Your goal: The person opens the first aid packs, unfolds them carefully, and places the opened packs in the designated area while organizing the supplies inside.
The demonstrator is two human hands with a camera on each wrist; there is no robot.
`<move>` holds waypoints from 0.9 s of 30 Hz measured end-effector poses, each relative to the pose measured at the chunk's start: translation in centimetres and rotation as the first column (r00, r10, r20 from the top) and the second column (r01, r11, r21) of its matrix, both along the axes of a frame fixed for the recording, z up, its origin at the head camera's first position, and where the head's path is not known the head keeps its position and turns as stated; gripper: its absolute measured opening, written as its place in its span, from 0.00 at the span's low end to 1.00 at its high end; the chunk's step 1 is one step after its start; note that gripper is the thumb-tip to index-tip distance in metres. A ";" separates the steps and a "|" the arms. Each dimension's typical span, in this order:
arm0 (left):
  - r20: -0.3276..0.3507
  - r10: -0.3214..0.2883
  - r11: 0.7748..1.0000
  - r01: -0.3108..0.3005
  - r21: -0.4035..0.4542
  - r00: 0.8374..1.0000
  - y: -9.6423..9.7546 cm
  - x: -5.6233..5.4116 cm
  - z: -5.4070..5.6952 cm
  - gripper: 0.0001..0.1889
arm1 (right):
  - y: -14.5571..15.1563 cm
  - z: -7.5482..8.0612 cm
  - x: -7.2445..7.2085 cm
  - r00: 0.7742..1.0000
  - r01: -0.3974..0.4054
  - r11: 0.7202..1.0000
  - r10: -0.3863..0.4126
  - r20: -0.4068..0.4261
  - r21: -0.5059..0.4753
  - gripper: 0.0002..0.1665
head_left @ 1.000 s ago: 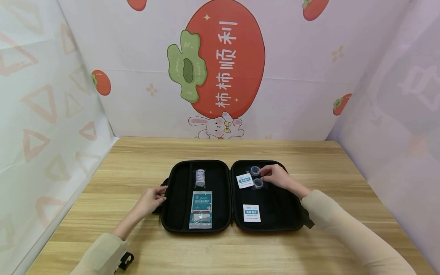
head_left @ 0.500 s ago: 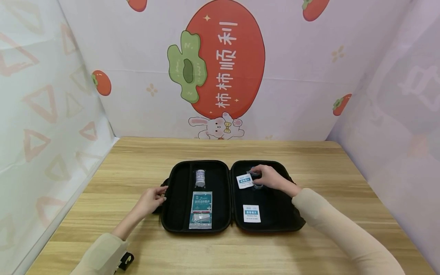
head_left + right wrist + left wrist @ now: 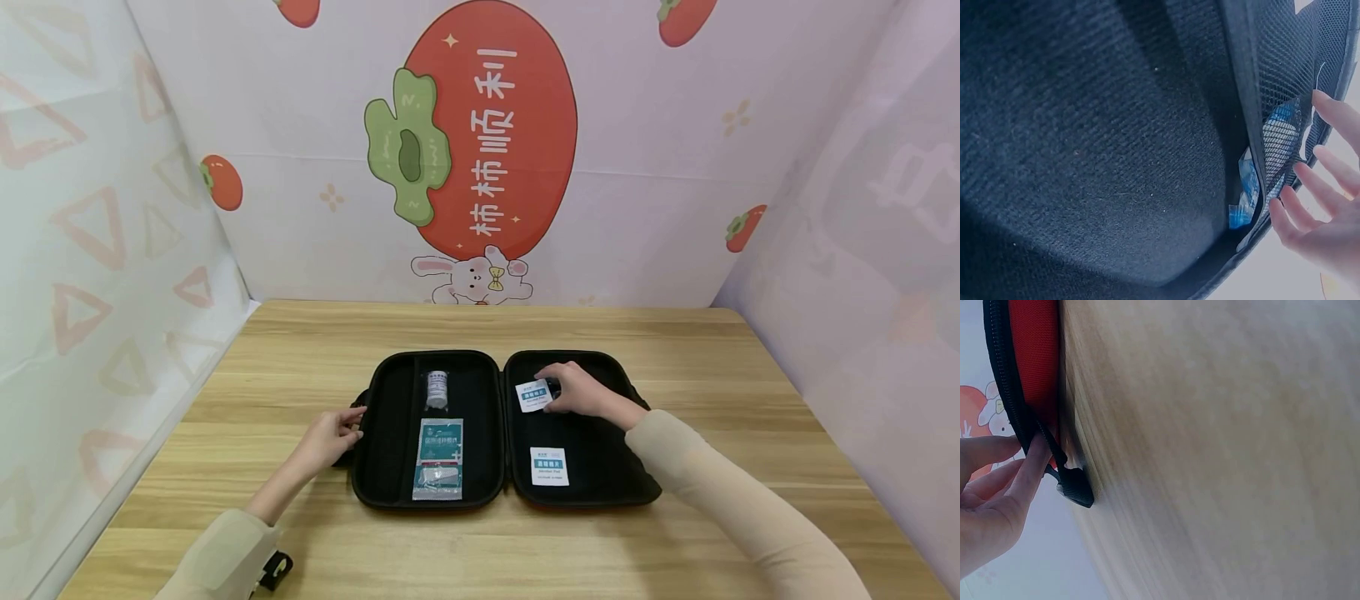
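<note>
A black case lies unfolded flat, with a red outside in the left wrist view. My left hand [image 3: 330, 436] grips the left rim of its left half [image 3: 384, 433], thumb above and fingers beneath. Beside those fingers a black strap end [image 3: 1075, 485] hangs. Over the right half, my right hand [image 3: 581, 390] has its fingers spread at the right side of a white-and-blue alcohol pad packet [image 3: 534, 396]. The fingers [image 3: 1322, 190] look loosely bent beside a mesh pocket [image 3: 1279, 65] in the right wrist view. Two round clear items are mostly hidden behind that hand.
The case's left half holds a small white bottle [image 3: 437, 389] in clear wrap and a green-and-white packet [image 3: 438, 458]. Lower in the right half lies a second alcohol pad packet [image 3: 550, 467]. The wooden table [image 3: 450, 550] ends at a printed backdrop [image 3: 645, 233].
My right hand has moved left from the round clear items to the upper alcohol pad packet, covering most of those items. My left hand keeps its place on the case rim.
</note>
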State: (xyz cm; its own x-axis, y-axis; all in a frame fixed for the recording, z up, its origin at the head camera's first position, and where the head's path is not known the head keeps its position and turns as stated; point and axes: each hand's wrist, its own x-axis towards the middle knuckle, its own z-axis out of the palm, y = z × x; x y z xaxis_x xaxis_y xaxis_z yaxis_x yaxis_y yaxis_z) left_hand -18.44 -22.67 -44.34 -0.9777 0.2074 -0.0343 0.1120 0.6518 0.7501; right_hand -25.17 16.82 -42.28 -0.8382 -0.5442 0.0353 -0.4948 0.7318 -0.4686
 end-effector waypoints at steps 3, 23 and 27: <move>-0.001 0.001 1.000 -0.001 -0.002 1.000 0.0 0.0 0.0 0.21 | -0.1 -0.1 -0.1 1.000 0.005 1.000 -0.005 -0.006 0.021 0.30; 0.015 0.000 1.000 0.000 0.000 1.000 0.0 0.0 0.0 0.21 | -0.6 -0.2 0.2 1.000 0.012 0.997 -0.011 -0.019 0.075 0.27; 0.015 0.000 1.000 0.000 0.000 1.000 0.0 0.0 0.1 0.21 | -0.4 0.1 0.5 1.000 0.021 0.998 -0.021 -0.009 0.053 0.28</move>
State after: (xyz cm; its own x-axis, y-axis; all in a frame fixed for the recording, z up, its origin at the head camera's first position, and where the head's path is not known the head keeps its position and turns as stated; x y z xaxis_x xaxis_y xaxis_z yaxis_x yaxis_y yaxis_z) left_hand -18.40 -22.63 -44.27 -0.9770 0.2075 -0.0494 0.1005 0.6521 0.7514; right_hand -24.64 16.43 -42.23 -0.8493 -0.5278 0.0142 -0.4829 0.7657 -0.4249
